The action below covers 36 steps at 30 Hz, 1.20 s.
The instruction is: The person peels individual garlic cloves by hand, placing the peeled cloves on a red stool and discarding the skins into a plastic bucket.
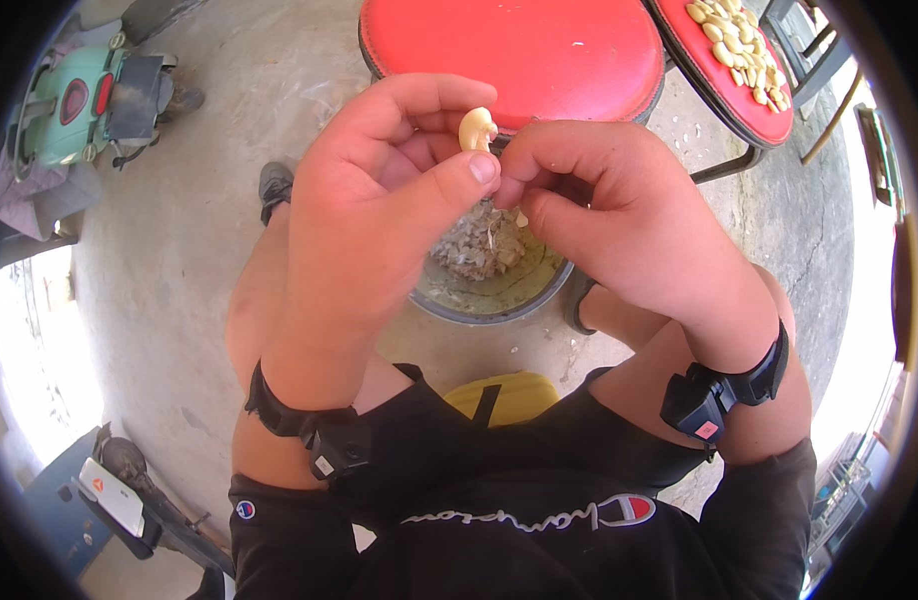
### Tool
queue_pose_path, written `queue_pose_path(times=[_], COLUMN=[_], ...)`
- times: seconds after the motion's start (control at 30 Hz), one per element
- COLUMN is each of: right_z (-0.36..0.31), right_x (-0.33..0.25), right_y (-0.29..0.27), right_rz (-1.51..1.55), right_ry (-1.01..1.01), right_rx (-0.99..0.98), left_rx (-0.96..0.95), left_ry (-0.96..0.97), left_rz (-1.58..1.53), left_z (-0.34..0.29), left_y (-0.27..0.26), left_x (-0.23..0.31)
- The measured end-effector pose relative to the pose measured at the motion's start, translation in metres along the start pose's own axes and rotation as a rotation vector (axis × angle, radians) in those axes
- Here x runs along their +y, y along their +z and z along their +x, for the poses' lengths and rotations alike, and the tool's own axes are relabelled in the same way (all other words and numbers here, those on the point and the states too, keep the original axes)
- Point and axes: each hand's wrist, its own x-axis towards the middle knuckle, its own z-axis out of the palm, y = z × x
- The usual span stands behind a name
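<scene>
In the head view, the left hand (364, 200) pinches 1 pale garlic clove (474, 130) between thumb and fingers, its curved body standing up from the grip above the basin (527, 285). The right hand (629, 190) is curled in just beside it, fingertips close to the clove's lower end; I cannot tell whether they grip anything, since the knuckles hide what lies between them. The basin sits on the floor between the feet, holding a heap of papery peel (477, 250). The nearer red stool (519, 60) stands just beyond the hands, and a 2nd red stool (712, 75), to the right, bears a pile of bare cloves (741, 50). The likeliest mishap is the smooth clove squirting from the fingertip pinch if squeezed or twisted too hard; it could drop into the peel or onto the floor. A knock against that 2nd stool could roll cloves off its edge.
</scene>
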Motion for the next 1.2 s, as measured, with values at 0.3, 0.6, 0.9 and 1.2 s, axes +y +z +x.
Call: queue_pose_path(times=[0.3,0.6,0.9,1.2], right_z=[0.0,0.003,0.009,0.004], right_x=[-0.006,0.005,0.013,0.005], right_y=[-0.001,0.008,0.004,0.0], right_rz=[0.082,0.063,0.369,0.439], right_ry=[0.003,-0.182,-0.213,-0.149], right_rx=[0.112,0.216,0.035,-0.018], left_rx=[0.015,-0.085,0.004,0.114], left_ry=[-0.02,0.374,0.529,0.638], left_rz=[0.106,0.95,1.082,1.159], left_z=[-0.003,-0.003,-0.007,-0.008], left_y=[0.002,0.009,0.013,0.018], left_x=[0.003,0.008,0.001,-0.007])
